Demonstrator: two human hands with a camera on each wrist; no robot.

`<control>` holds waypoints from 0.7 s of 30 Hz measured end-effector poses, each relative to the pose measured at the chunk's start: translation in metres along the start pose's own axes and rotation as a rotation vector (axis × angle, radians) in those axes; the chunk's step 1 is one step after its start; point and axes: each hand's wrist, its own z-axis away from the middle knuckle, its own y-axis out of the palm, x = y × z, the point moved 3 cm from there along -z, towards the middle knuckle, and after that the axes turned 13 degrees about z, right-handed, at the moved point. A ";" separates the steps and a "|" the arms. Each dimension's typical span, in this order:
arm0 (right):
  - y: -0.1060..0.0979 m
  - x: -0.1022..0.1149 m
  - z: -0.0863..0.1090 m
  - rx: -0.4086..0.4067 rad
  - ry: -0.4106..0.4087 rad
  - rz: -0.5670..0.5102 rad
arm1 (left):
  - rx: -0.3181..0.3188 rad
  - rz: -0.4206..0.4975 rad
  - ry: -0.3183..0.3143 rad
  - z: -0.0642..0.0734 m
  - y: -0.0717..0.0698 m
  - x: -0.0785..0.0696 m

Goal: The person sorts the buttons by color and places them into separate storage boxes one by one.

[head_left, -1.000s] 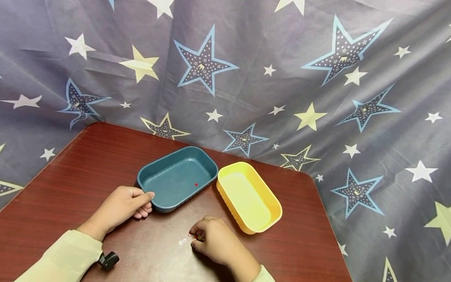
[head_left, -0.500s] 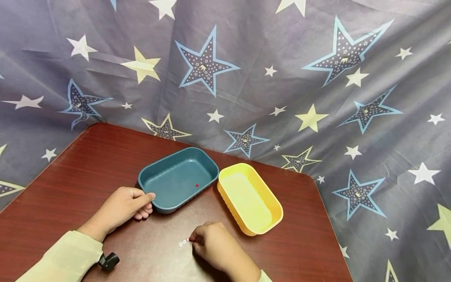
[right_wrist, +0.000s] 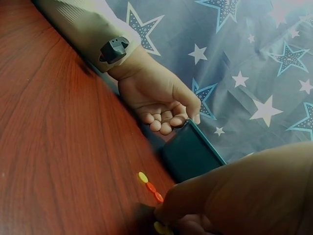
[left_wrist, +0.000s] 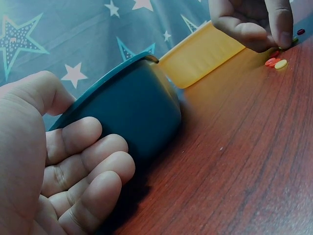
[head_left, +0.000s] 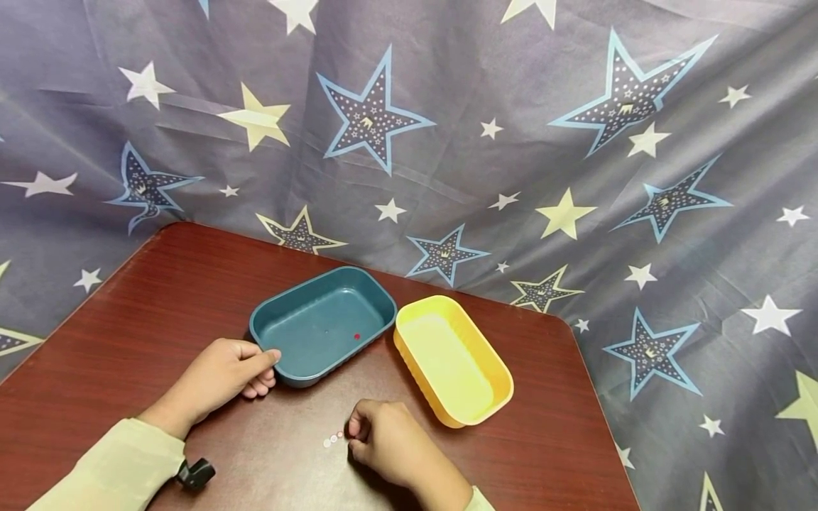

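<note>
Discs [right_wrist: 150,188] on tabletop [head_left: 160,298] beside right hand [head_left: 390,438], with fingers [head_left: 361,411] curled nearly together and any hold unconfirmable; presumably light, stiff, slippery, best pinched at edges; teal tray [head_left: 313,333] gripped at rim by left hand [head_left: 225,374].

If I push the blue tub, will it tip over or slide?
Probably slide: the blue tub is wide and low, on a smooth-looking table. It's likely stiff too, since its rim looks unbent where the left hand grips it.
</note>
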 end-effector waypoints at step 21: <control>-0.003 -0.002 0.000 -0.006 -0.102 0.105 | 0.005 0.010 0.007 0.001 0.001 -0.003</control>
